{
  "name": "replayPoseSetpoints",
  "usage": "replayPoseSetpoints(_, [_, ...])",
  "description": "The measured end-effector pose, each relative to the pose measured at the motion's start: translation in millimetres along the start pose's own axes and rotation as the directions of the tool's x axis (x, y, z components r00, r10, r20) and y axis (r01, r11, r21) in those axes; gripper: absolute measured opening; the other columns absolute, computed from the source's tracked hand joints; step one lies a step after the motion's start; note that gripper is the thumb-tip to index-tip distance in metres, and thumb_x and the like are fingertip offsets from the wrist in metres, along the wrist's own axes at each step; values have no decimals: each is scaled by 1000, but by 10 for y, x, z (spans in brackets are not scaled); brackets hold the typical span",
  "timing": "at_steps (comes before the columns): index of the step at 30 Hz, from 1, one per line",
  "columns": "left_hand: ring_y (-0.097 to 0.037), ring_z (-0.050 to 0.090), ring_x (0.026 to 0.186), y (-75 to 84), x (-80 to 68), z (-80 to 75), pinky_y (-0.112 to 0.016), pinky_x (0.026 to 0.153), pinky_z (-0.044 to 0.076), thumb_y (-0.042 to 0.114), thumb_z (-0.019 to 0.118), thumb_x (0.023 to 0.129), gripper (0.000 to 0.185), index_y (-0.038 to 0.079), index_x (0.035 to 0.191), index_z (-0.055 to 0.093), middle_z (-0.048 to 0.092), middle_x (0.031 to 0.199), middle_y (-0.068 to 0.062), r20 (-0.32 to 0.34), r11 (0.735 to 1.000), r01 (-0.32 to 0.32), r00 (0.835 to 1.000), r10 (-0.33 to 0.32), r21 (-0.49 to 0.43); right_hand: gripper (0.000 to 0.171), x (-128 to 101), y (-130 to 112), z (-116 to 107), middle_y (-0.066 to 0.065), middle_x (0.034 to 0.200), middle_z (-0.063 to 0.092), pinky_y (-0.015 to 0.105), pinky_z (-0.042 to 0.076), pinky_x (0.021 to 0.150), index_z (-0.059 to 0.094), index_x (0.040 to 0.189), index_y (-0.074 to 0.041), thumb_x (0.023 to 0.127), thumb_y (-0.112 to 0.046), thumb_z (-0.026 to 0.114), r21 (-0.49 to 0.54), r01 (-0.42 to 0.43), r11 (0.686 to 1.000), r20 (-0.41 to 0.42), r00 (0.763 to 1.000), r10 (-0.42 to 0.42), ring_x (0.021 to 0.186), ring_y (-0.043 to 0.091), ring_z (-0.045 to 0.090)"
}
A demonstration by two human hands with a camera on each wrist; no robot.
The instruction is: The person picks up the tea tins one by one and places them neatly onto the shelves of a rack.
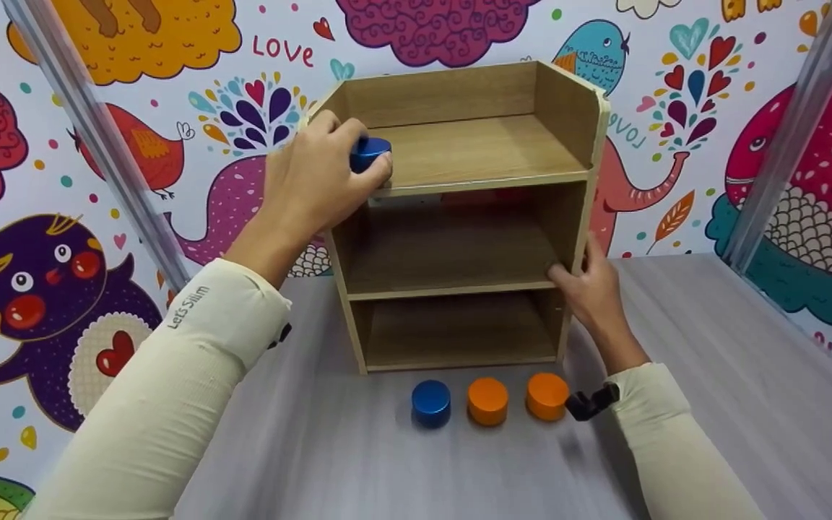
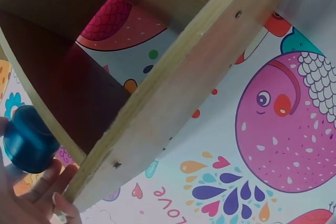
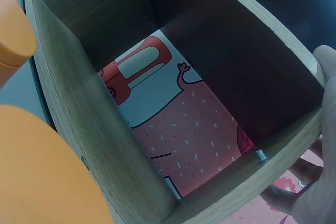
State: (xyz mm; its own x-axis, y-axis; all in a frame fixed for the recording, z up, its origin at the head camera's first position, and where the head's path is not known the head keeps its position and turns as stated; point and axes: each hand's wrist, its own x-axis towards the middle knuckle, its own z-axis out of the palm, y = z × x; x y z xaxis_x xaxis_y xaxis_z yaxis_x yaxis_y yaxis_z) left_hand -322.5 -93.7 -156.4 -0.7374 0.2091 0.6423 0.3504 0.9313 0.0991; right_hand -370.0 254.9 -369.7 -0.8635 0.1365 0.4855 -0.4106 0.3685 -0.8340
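My left hand [image 1: 322, 170] pinches a blue cylinder [image 1: 370, 153] at the top left corner of a wooden shelf unit [image 1: 459, 289]. In the left wrist view the blue cylinder [image 2: 31, 139] shows close to the top board's front edge, and fingers [image 2: 47, 187] lie by the side panel. With my right hand [image 1: 591, 289] I grip the right side panel at the height of the middle board, thumb in front and fingers behind it. The right wrist view has that hand [image 3: 315, 182] around the panel edge.
On the grey table [image 1: 358, 455], before the shelf, stand another blue cylinder [image 1: 431, 404] and two orange cylinders, one in the middle [image 1: 487, 401] and one at the right [image 1: 547, 396], near my right wrist. A wall with colourful animal drawings [image 1: 228, 195] rises behind.
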Motion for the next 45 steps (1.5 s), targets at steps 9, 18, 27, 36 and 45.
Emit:
replayPoseSetpoints(9, [-28,61,95,-30,50,49,-49,85,58,53,53,97,52,14,129,66,59,109,-11,-4,998,2,1000,-2,59,62,12,7,13,18,137,56,58,42,106,42,148,-18,90,-22,64,-4,10,1000,1,1000,-10,122,34,55])
replayPoseSetpoints(18, [-28,61,95,-32,59,109,-50,81,57,54,52,96,53,13,126,67,60,106,-12,-26,996,-16,999,18,87,63,15,22,7,17,139,57,58,42,107,42,150,-18,90,-22,63,-28,6,1000,-17,1000,-7,123,35,55])
replayPoseSetpoints(27, [-29,61,98,-26,62,134,-51,83,57,54,51,97,54,12,128,67,62,108,-13,-16,993,-13,1000,15,115,64,13,27,11,18,138,56,57,42,106,42,149,-17,89,-20,63,-18,9,1000,-12,1000,-9,122,35,55])
replayPoseSetpoints(36, [-30,60,101,-28,65,137,-53,86,57,54,49,98,56,13,133,65,62,112,-14,2,990,-16,1000,16,139,64,22,31,2,19,139,56,58,42,107,42,149,-16,90,-20,64,-20,4,1000,-4,1000,-4,122,36,54])
replayPoseSetpoints(45, [-30,60,104,-30,61,147,-54,89,57,54,48,99,57,13,136,63,61,116,-15,8,988,-16,1000,15,152,63,23,34,4,17,139,56,59,41,108,42,149,-17,90,-23,64,-30,3,1000,-6,1000,-3,123,35,54])
